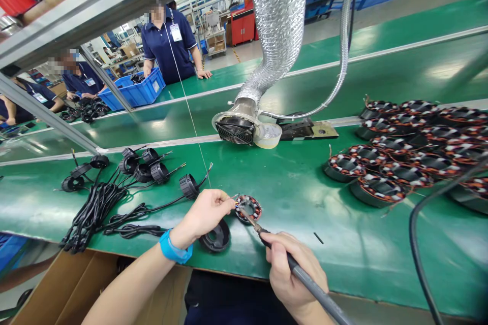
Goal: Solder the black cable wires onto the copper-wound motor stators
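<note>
My left hand [206,210], with a blue band on its wrist, pinches thin wires at the left edge of a small wound motor stator [256,206]. A thin strand [186,96] hangs from above down to that hand. My right hand [295,269] grips a soldering iron [301,275], its tip at the stator's left side by the pinched wires. Beneath the left hand sits a round black housing [215,237], partly covered by the fingers. A black cap with a cable [188,186] lies just beyond the left hand.
Bundled black cables [93,208] with caps lie at left, and several stators [379,189] at right. A fume fan [235,129] on a silver duct [282,20] hangs ahead. A dark cable [417,244] crosses at right. Co-workers [171,51] are across the line beside a blue crate [139,91].
</note>
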Motion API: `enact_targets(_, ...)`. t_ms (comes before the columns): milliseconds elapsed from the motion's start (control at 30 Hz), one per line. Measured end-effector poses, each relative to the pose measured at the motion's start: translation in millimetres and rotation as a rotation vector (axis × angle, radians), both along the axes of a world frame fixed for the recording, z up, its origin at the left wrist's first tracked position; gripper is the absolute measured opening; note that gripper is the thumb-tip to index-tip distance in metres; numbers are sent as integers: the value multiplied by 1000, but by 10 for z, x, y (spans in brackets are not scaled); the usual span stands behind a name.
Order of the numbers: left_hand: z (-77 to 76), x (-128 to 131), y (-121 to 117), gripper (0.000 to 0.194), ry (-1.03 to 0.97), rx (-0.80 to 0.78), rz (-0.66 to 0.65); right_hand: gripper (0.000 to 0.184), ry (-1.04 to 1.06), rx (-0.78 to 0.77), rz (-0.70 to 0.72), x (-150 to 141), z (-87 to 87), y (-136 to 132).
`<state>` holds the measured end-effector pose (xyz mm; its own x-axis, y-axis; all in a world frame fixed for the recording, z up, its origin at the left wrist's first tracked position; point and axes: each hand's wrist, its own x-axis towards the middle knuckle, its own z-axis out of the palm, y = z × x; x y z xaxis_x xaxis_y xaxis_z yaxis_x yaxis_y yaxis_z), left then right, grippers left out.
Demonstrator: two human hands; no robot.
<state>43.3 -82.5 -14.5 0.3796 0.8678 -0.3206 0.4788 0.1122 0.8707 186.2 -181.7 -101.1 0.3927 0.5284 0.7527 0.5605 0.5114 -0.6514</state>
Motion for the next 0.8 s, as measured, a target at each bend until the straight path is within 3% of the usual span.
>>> enact_targets(100, -6, 0, -1, 24, -9, -5, 0, 18, 64, -38, -8, -2, -2, -9)
enact_targets(333, -14, -3, 2, 25, -11, -10, 2, 20, 237, -128, -118, -20, -192, -45)
enact_targets(800, 83, 22, 2, 25, 41, -56, 3, 19, 233, -155, -99, 2, -193, -29)
